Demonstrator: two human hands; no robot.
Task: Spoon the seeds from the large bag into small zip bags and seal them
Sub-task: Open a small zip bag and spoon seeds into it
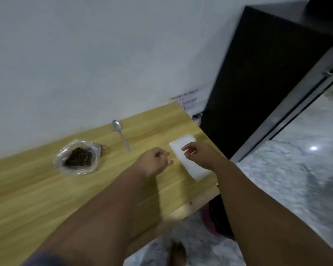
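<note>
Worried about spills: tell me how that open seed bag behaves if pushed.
The seed bag looks like thin clear plastic, so probably floppy, crumpling rather than sliding. Its mouth gapes over loose seeds, so tipping likely spills them.

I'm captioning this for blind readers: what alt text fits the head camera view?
The person's left hand and right hand are at a white stack of small zip bags at the right end of the wooden table; blur hides any grip. To their left lie a metal spoon and the open large bag of dark seeds.
</note>
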